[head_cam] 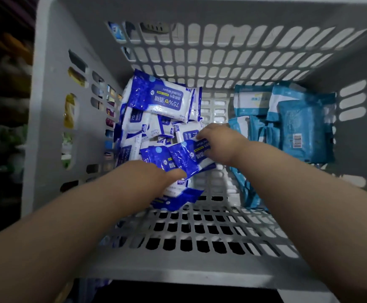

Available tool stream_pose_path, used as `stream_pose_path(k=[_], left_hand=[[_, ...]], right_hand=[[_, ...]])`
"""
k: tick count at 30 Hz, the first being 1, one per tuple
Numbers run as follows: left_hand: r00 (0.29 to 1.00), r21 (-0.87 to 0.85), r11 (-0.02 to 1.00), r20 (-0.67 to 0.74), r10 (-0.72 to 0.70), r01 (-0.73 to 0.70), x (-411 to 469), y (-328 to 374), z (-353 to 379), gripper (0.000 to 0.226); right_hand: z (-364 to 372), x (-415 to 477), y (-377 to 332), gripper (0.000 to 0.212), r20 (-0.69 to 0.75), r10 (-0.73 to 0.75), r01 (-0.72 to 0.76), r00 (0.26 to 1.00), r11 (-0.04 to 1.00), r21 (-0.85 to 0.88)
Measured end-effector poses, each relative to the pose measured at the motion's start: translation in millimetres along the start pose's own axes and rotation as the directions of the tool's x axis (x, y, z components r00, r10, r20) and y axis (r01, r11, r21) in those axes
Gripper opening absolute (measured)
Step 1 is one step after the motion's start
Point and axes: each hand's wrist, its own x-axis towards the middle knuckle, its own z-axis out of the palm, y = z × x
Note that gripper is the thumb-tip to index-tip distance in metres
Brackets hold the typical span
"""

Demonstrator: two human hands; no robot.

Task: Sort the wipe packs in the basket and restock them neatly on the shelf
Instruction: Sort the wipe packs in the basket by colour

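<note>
Head view. Basket [47,132]: grey, slotted. Blue-and-white wipe packs [163,99] are heaped at its left side, teal packs [300,127] at its right. Left hand [165,174] and right hand [218,141] each clasp blue-and-white packs mid-basket. Judged light, soft, with slick film — grip across the flat faces, not the seams.

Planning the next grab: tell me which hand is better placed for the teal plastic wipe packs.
Right, probably. The right hand lies beside the teal plastic wipe packs; the left hand sits farther off, over the blue-and-white plastic wipe packs.
</note>
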Motion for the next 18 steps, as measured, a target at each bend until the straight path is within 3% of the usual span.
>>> stream_pose_path(k=[4, 9, 11, 13, 16, 18], left_hand=[[0.993, 0.102, 0.994, 0.11, -0.044, 0.033, 6.7, 0.6, -2.2, 0.063], [0.992, 0.047, 0.996, 0.09, -0.083, 0.079, 7.4, -6.4, -0.5, 0.049], [0.996, 0.049, 0.995, 0.03, -0.084, 0.082, 5.7, -8.7, 0.2, 0.047], [0.996, 0.032, 0.997, -0.044, -0.076, 0.077, 4.4, -10.2, 0.9, 0.045], [0.989, 0.021, 0.997, -0.127, -0.07, 0.073, 4.8, -9.7, 0.7, 0.041], [0.987, 0.017, 0.997, -0.145, -0.07, 0.073, 5.7, -10.8, -0.7, 0.044]], right_hand=[[6.1, 4.6, -3.7, 0.067, -0.054, -0.125, 0.113, 0.991, 0.976, -0.188], [4.7, -2.0, 4.3, 0.048, -0.069, -0.168, 0.132, 0.983, 0.923, -0.362], [2.2, -9.8, 4.6, 0.042, -0.173, -0.143, 0.12, 0.975, 0.983, -0.136], [-5.7, -17.5, -0.8, 0.033, -0.299, -0.018, 0.102, 0.954, 0.958, 0.268], [-20.2, -10.4, -14.9, 0.029, -0.359, 0.258, 0.106, 0.897, 0.664, 0.74], [-28.2, 4.9, -25.2, 0.035, -0.243, 0.398, 0.1, 0.885, 0.348, 0.932]])
